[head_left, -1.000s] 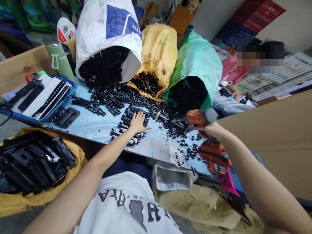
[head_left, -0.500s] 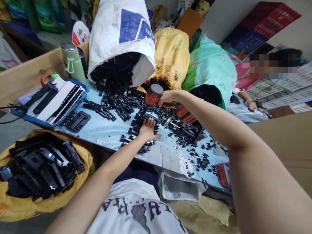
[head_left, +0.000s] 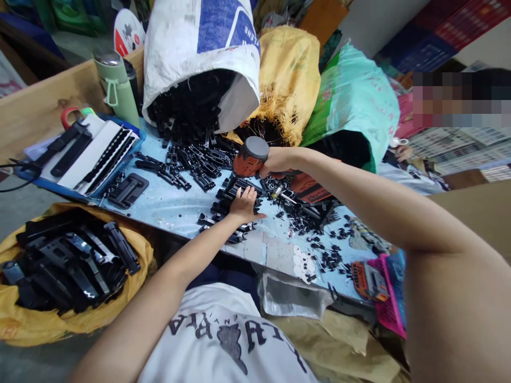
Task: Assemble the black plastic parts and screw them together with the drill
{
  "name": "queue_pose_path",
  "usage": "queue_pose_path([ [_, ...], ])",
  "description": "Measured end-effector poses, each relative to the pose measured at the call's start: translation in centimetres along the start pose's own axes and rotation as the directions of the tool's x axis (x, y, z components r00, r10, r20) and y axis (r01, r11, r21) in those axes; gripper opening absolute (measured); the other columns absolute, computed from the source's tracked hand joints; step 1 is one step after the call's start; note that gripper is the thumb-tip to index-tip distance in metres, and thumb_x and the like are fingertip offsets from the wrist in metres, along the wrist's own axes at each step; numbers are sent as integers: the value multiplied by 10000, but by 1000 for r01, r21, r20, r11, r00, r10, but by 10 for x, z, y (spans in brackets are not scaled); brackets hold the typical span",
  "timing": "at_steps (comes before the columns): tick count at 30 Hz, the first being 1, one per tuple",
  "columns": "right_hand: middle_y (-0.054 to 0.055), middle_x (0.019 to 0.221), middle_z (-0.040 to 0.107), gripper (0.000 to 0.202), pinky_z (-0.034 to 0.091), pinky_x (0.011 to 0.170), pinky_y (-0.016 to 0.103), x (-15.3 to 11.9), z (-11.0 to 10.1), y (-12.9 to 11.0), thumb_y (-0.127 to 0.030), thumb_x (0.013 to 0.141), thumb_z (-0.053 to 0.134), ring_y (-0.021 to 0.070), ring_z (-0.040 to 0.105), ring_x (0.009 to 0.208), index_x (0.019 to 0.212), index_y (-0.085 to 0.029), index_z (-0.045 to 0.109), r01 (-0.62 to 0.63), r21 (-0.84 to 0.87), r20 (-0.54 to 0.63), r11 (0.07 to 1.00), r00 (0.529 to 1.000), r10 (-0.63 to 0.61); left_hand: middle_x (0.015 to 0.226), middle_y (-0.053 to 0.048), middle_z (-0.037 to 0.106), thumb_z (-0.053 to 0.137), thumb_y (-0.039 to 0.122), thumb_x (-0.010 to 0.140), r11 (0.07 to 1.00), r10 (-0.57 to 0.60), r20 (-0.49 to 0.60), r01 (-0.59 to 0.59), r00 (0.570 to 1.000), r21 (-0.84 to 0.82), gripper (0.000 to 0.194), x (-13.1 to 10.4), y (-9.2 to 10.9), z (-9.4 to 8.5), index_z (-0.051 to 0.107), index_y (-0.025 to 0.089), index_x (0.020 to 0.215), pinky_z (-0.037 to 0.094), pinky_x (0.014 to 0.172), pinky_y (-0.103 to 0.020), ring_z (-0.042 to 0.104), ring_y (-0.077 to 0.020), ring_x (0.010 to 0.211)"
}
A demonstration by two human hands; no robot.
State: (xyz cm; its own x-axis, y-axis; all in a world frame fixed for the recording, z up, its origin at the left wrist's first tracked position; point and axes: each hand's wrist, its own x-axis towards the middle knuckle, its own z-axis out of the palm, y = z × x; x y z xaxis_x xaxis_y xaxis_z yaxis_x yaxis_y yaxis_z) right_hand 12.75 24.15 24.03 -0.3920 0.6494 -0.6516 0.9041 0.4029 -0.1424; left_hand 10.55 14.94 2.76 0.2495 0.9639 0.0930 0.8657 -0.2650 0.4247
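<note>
My right hand (head_left: 275, 161) is wrapped round the handle of an orange and black power drill (head_left: 250, 157), whose front end points down at the far end of a row of black plastic parts (head_left: 223, 202). My left hand (head_left: 244, 204) lies on that row with its fingers spread, just below the drill. To the right of the row are loose small black pieces (head_left: 329, 255) and a screwdriver (head_left: 286, 196). More long black parts (head_left: 195, 162) are heaped behind the row. The drill's tip is hard to make out.
White (head_left: 167, 64), yellow (head_left: 289, 69) and green (head_left: 359, 101) sacks stand at the back. A blue tray (head_left: 85, 199) and green flask (head_left: 123, 90) are left. A yellow sack (head_left: 146, 255) of black parts is lower left. A battery (head_left: 369, 282) lies right; a person sits beyond.
The view has shifted a little, bringing a pink basket into sight at the right. My left hand still rests on the parts and my right hand still holds the drill.
</note>
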Motion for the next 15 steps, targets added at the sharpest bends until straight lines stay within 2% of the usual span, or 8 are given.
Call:
queue_pose_path([
  [3, -21, 490, 509, 164, 392, 390, 211, 1, 5, -9, -138, 594, 681, 119, 498, 433, 747, -115, 626, 50, -58, -3, 997, 999, -51, 1495, -138, 244, 339, 741, 747, 1000, 1, 11, -1, 1000, -8, 926, 1, 0, 1, 293, 89, 1403, 43, 1136, -476, 112, -288, 1399],
  [7, -28, 538, 528, 232, 395, 401, 203, 4, 13, -14, -100, 597, 645, 117, 509, 457, 825, -132, 618, 115, -88, 33, 989, 993, -113, 1493, -141, 245, 341, 750, 736, 1000, -1, 10, 1, 1000, -9, 946, 3, 0, 2, 293, 81, 1404, 5, 1133, -503, 106, -295, 1399],
  [12, -1, 653, 608, 289, 431, 486, 209, -18, 17, -17, -130, 610, 628, 149, 578, 587, 897, -163, 646, 120, -245, -24, 962, 991, -130, 1483, -155, 264, 331, 704, 782, 1000, 12, -49, -13, 999, -15, 890, -3, 0, 2, 311, 56, 1392, 36, 1136, -476, 163, -279, 1388],
  [15, 10, 664, 620, 257, 442, 510, 225, -30, 19, -22, -180, 645, 618, 153, 585, 589, 897, -166, 664, 122, -257, 31, 959, 993, -118, 1467, -180, 290, 332, 702, 790, 999, 27, -87, -29, 996, -17, 897, -6, 0, 1, 317, 26, 1380, 97, 1131, -448, 223, -282, 1366],
])
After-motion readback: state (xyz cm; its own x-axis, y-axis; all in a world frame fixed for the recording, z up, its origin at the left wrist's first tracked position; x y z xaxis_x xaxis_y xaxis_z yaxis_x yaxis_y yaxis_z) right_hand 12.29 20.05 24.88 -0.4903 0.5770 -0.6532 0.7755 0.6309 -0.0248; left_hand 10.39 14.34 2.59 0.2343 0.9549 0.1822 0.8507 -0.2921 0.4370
